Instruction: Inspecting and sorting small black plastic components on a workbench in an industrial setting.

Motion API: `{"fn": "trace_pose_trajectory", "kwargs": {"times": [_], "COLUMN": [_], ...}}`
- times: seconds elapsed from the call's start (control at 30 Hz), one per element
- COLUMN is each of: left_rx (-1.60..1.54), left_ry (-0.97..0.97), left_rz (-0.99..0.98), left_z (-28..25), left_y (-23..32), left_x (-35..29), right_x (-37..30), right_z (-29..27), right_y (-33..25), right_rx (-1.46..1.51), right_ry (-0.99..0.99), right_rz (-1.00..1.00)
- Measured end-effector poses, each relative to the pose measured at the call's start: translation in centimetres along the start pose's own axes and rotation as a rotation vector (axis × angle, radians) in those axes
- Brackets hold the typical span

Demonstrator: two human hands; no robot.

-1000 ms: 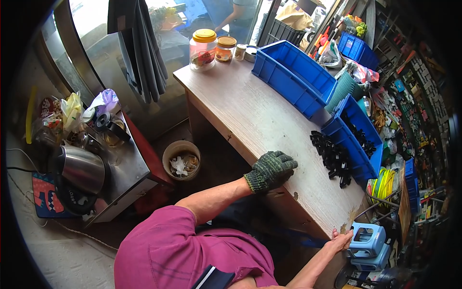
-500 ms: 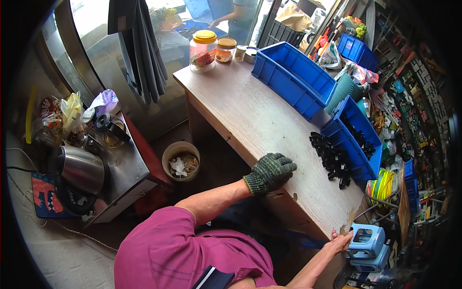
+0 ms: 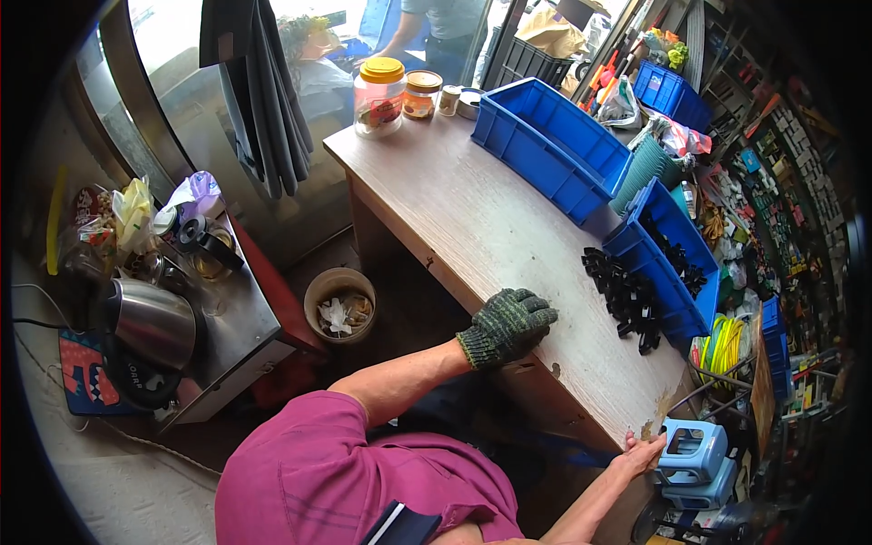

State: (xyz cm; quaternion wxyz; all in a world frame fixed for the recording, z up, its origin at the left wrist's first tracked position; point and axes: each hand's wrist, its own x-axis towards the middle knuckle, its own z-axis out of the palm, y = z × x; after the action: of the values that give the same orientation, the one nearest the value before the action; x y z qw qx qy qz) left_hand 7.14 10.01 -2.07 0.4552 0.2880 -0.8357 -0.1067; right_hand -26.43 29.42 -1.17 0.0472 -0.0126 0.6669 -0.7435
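Observation:
My left hand [image 3: 509, 329], in a dark green knitted glove, lies on the near edge of the pale wooden desk [image 3: 481, 213]. Its fingers reach over the top, slightly bent, with nothing visible in them. Bare, my right hand [image 3: 645, 453] touches the desk's right near corner, thumb and fingers apart; it holds no loose object that I can see. Beyond the left hand, a pile of small black parts [image 3: 624, 298] lies on the desk. Against that pile stands a tilted blue bin [image 3: 656, 268] with more black parts inside.
Another blue bin [image 3: 545, 168] and lidded jars [image 3: 379, 95] stand farther back. Light blue stools [image 3: 695, 463] are by my right hand. A waste bucket [image 3: 340, 291] sits left of the desk, near a side cabinet with a kettle [image 3: 156, 322]. Behind the glass, a person [image 3: 436, 23] stands.
Both my hands stay in place. The view shifts very slightly. Behind the glass, the person has moved, and the blue container there shows less.

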Motion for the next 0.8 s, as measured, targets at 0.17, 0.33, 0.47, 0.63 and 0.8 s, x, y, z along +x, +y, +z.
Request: {"fn": "trace_pose_trajectory", "kwargs": {"times": [0.17,0.33,0.47,0.63,0.8], "left_rx": [0.002,0.011,0.004,0.013,0.011], "left_ry": [0.003,-0.001,0.006,-0.008,0.016], "left_rz": [0.013,0.019,0.021,0.025,0.034], "left_z": [0.1,-0.1,0.1,0.1,0.1], "left_y": [-0.1,0.0,0.0,-0.1,0.0], "left_x": [-0.1,-0.2,-0.2,-0.4,-0.4], "right_x": [-0.7,0.3,0.4,-0.3,1.2], "right_z": [0.7,0.1,0.0,0.5,-0.5], "right_y": [-0.5,-0.4,0.5,-0.3,0.2], "right_rx": [0.026,-0.035,0.035,0.031,-0.016], "right_ry": [0.089,-0.025,0.075,0.094,-0.052], "right_rz": [0.029,0.054,-0.028,0.033,0.082]}}
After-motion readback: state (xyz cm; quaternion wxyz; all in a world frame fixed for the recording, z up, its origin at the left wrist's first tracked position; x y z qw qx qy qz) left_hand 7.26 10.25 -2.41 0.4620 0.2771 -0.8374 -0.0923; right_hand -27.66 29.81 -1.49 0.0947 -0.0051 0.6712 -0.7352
